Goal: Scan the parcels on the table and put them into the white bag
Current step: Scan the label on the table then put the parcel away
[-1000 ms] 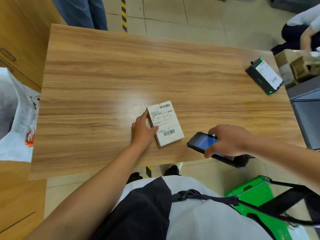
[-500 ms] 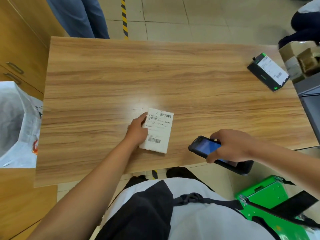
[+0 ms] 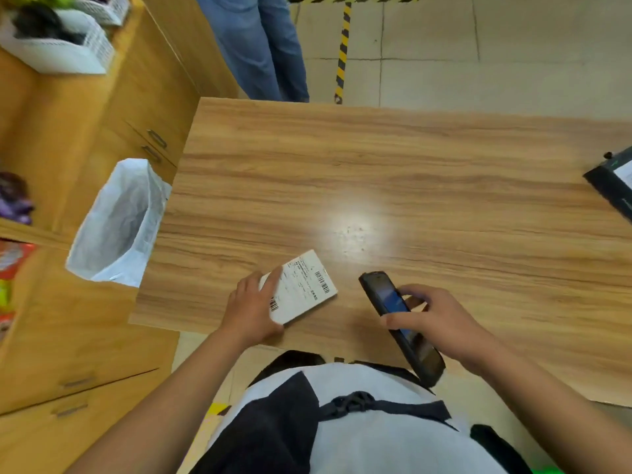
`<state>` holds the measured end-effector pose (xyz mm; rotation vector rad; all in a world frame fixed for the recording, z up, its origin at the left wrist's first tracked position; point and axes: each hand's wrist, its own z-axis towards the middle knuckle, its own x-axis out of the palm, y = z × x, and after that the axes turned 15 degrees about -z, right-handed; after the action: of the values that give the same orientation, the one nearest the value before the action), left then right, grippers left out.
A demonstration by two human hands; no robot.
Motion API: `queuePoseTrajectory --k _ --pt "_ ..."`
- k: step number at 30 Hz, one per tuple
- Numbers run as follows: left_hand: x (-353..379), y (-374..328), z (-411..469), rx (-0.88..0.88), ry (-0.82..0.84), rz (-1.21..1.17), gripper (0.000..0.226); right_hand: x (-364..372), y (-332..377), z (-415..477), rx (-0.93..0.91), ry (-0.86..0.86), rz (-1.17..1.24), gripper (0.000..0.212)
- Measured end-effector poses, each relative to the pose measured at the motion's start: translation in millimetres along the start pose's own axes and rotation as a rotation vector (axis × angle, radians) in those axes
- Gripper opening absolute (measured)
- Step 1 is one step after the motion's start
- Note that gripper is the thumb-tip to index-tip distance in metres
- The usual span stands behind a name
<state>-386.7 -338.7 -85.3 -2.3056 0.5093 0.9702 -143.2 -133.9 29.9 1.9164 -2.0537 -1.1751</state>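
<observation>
A small white parcel (image 3: 305, 289) with barcode labels lies near the front edge of the wooden table (image 3: 393, 186). My left hand (image 3: 251, 307) grips its left end, fingers over the top. My right hand (image 3: 441, 323) holds a black handheld scanner (image 3: 398, 323), its head pointing up and left, a little right of the parcel. The white bag (image 3: 119, 224) stands open on the floor off the table's left edge. A black parcel with a white label (image 3: 615, 186) lies at the table's far right edge, partly cut off.
Wooden cabinets with drawers (image 3: 113, 131) stand left of the table, behind the bag. A white basket (image 3: 65, 46) sits on top of them. A person in blue jeans (image 3: 260, 46) stands beyond the table's far edge. Yellow-black tape (image 3: 342, 49) marks the floor.
My left hand has turned the white parcel and drawn it toward the table's front left. The view swung left, bringing the white bag into fuller sight. The scanner now points toward the parcel.
</observation>
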Motion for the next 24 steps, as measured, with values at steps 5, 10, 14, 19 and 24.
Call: queuePoseTrajectory --k 5,10,14,19,24 --pt "-8.7 4.3 -25.1 -0.165 -0.187 -0.246 0.114 8.5 20.7 27.0 -0.086 0.094 0.045 0.046" --pt "-36.4 38.1 -37.7 -0.287 -0.441 -0.573 0.105 21.1 57.1 44.3 -0.166 0.114 0.05 0.047" --pt "-75.5 92.0 -24.7 -0.355 -0.562 -0.647 0.105 43.1 90.6 59.3 -0.188 0.102 0.015 0.056" --pt "-140.4 190.9 16.2 -0.412 -0.621 -0.766 0.106 91.2 150.7 72.8 -0.163 0.03 0.054 0.036" --pt "-199.5 287.3 64.0 -0.503 -0.599 -0.762 0.107 146.7 210.1 80.1 -0.128 -0.082 0.112 0.034"
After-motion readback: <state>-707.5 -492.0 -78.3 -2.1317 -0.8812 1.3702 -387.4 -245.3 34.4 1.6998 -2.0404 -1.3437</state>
